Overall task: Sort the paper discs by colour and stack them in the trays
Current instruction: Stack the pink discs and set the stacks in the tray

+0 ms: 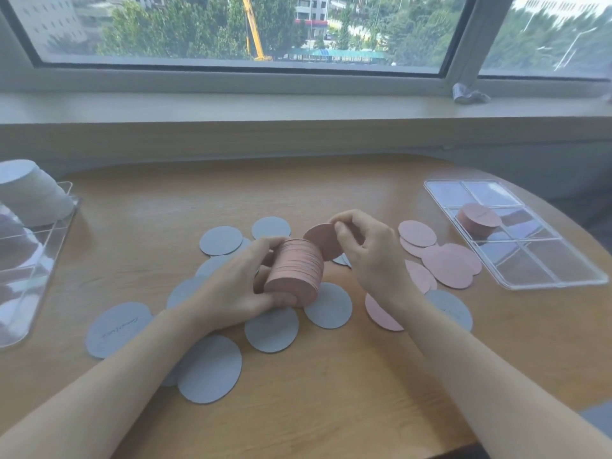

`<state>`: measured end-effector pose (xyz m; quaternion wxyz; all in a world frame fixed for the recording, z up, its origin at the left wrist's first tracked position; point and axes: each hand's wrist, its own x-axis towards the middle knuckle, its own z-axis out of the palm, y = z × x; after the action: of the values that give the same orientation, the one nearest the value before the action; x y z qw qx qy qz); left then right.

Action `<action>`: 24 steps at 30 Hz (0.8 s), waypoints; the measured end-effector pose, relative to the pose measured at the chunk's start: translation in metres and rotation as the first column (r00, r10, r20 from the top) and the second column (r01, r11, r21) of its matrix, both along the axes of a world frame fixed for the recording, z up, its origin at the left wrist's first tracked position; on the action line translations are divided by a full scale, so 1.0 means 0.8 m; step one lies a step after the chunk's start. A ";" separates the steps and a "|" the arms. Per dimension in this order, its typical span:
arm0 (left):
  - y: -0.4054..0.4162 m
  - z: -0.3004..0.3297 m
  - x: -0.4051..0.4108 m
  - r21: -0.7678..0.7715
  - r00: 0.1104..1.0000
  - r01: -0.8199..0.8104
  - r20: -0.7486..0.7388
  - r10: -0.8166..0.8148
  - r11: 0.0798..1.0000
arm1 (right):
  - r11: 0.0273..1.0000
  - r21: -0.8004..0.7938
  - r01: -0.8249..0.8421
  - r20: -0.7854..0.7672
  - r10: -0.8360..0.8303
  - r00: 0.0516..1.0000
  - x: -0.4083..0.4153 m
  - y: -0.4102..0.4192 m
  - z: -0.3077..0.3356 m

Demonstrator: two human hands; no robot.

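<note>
The left hand (238,286) clasps a thick pink disc stack (294,273); the right hand (371,250) pinches one thin pink disc (319,241) at its end. Flat grey discs (271,329) crowd the wooden surface (331,392) beneath, whose near edge lies bare.

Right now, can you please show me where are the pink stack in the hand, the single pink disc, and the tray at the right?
pink stack (296,271), head view, ribbed side.
single pink disc (321,238), head view, flat face.
right tray (559,263), head view, empty near compartment.

1 head-worn view, looking forward and down across the wooden table (331,392), close over both forearms, facing the window (231,28) along the far edge; no second view.
</note>
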<state>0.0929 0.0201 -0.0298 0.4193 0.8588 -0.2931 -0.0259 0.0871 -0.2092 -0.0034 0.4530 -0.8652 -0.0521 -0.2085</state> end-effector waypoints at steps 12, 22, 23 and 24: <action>-0.006 -0.001 -0.002 0.283 0.970 -0.030 0.240 -0.041 0.959 | 0.931 -0.147 -0.334 -0.291 0.282 0.914 -0.034 0.033 -0.022; -0.014 -0.008 -0.001 0.223 0.974 -0.055 0.226 0.004 0.973 | 0.930 -0.104 -0.351 -0.312 0.305 0.900 -0.041 0.035 -0.026; -0.015 -0.008 -0.001 0.224 0.973 -0.048 0.231 -0.005 0.973 | 0.928 -0.108 -0.357 -0.314 0.309 0.898 -0.041 0.035 -0.027; -0.016 -0.009 -0.001 0.224 0.972 -0.041 0.237 -0.014 0.974 | 0.926 -0.113 -0.360 -0.314 0.311 0.897 -0.042 0.036 -0.028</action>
<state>0.0925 0.0069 -0.0368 0.2805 0.9000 -0.3303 0.0461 0.0537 -0.1804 -0.0254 0.4103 -0.8993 -0.1513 0.0074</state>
